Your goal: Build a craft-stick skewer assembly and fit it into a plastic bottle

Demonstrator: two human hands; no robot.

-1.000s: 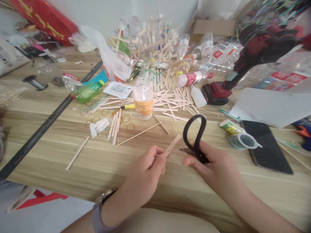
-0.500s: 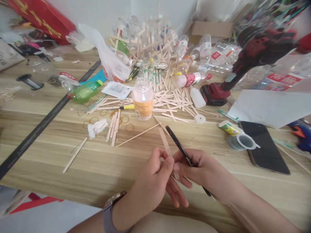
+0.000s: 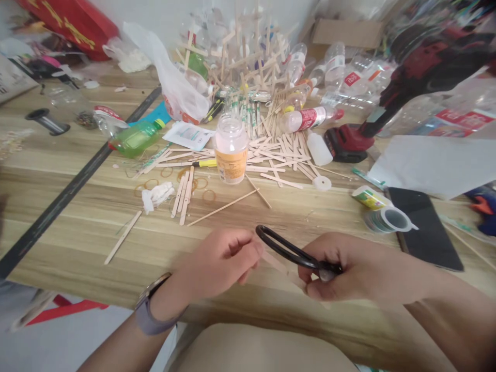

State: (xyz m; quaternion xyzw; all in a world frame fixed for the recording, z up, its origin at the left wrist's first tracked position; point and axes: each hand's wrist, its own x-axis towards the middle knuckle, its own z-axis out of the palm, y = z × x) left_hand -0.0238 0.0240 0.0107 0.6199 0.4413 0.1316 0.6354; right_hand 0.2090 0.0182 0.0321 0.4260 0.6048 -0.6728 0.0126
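- Black-handled scissors (image 3: 284, 247) sit in your right hand (image 3: 329, 268), nearer you than the jar (image 3: 231, 155) and off to its right; your fingers are wrapped around the handle, and the blades are hidden.
- Your left hand (image 3: 228, 261), almost straight down from the jar toward you, pinches one end of a wooden stick (image 3: 277, 263).
- That stick slants down toward your right hand, but it is blurred, so you cannot tell whether your right fingers grip it too.
- On the desk (image 3: 87, 222), a small group of sticks (image 3: 183, 195) lies to the near left of the jar, with a crumpled white tissue (image 3: 158, 195) just left of them.
- A loose pile of sticks (image 3: 277, 153) spreads to the right of the jar and behind it.
- Left of the jar you have a green bottle (image 3: 136, 138) on its side; well to the jar's right lies a dark phone (image 3: 426, 227).
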